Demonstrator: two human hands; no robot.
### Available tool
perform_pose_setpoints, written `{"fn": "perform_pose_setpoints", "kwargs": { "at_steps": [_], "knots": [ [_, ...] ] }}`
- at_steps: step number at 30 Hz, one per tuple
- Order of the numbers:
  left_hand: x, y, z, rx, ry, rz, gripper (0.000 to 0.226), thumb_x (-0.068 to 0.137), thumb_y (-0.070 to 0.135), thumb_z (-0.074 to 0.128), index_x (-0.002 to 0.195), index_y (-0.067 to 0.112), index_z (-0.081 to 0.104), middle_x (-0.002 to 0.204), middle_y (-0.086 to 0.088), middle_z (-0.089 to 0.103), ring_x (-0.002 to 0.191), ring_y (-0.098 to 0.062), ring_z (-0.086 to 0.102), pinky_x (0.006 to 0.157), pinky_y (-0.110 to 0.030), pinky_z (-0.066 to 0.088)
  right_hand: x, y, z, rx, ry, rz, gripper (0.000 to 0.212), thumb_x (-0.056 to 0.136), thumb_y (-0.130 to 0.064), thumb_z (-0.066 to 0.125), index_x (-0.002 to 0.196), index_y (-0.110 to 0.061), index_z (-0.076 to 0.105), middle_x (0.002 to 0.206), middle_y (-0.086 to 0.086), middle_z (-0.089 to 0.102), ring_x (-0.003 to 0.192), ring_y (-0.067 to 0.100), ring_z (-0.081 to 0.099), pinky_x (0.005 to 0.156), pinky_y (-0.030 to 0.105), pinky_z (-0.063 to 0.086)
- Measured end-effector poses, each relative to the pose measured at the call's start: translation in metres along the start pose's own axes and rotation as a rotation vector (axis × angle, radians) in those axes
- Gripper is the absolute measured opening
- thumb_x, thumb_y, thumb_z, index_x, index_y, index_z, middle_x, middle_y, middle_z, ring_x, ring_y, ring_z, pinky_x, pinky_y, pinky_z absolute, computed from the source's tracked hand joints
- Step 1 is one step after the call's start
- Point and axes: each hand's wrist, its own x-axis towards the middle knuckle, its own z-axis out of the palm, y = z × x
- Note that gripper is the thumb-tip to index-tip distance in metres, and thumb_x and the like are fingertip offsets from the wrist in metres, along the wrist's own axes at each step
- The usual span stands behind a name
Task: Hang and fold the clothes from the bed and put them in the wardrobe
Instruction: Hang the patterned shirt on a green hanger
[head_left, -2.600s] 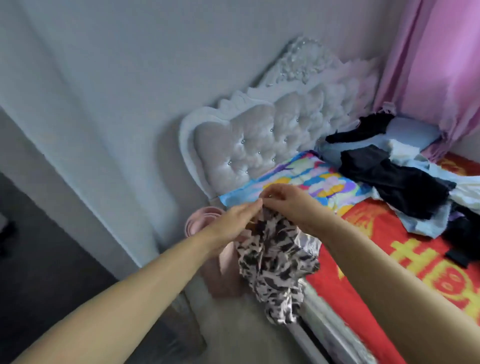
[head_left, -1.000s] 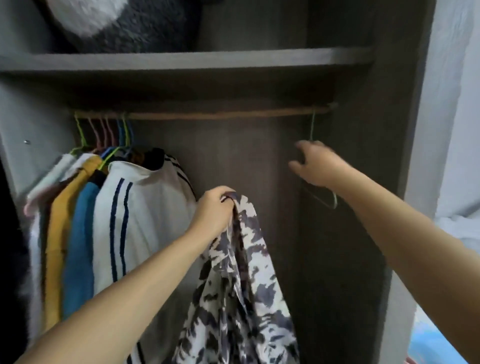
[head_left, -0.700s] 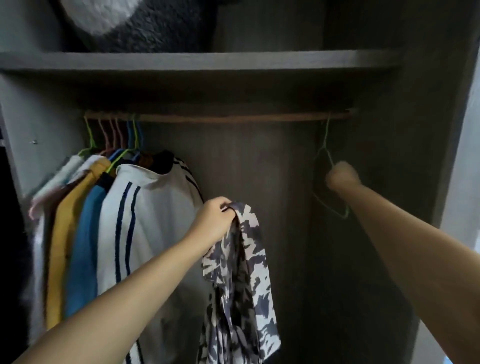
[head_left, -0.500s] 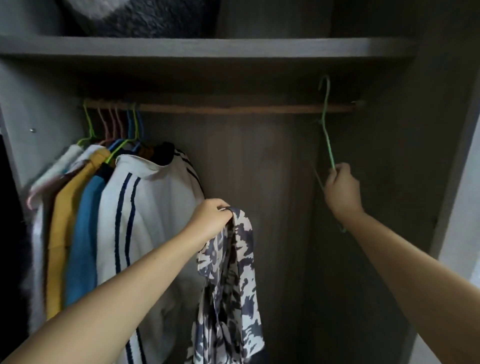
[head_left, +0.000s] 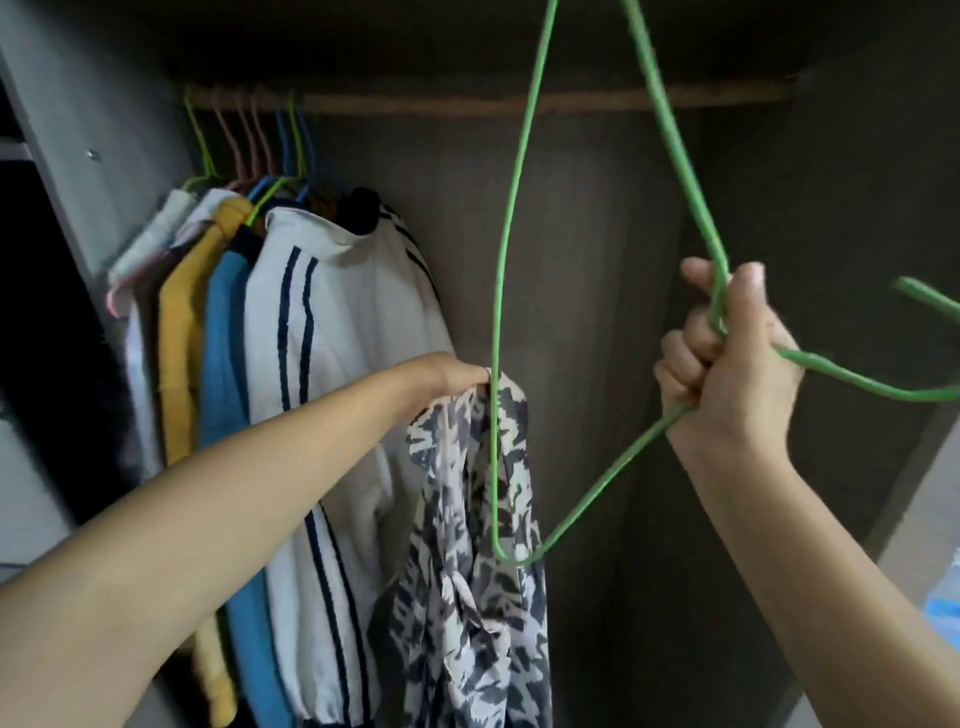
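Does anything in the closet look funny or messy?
Nothing is broken or spilled. The only odd bit: the green hanger is off the rod, tilted in the right hand, with nothing on it. The patterned top dangles bunched from the left hand. The other clothes hang neatly.

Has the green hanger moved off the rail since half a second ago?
Yes. The hanger is off the rail, gripped by the right hand and pulled towards the camera.
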Motion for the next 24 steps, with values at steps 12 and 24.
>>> {"fn": "perform_pose_setpoints", "kwargs": {
  "at_steps": [12, 24],
  "knots": [
    [-0.021, 0.007, -0.088, -0.412, 0.001, -0.016, 0.042, 0.088, 0.042, 0.061, 0.116, 0.01, 0.06, 0.125, -0.008, 0.057, 0.107, -0.027, 0.06, 0.081, -0.035, 0.052, -0.041, 0.038, 0.009, -0.428, -0.247, -0.049, 0.034, 0.09, -0.049, 0.051, 0.089, -0.024, 0.074, 0.046, -0.01, 0.032, 0.041, 0.008, 0.028, 0.041, 0.018, 0.027],
    [0.032, -0.086, -0.073, -0.756, 0.031, -0.197, 0.018, 0.094, 0.005, 0.049, 0.081, -0.001, 0.06, 0.055, -0.013, 0.066, 0.044, -0.023, 0.064, 0.042, -0.029, 0.054, -0.012, 0.001, 0.002, -0.898, -0.54, 0.521, 0.037, 0.099, -0.03, 0.043, 0.086, -0.011, 0.072, 0.047, -0.003, 0.029, 0.037, 0.009, 0.02, 0.034, 0.015, 0.02]
  ]
}}
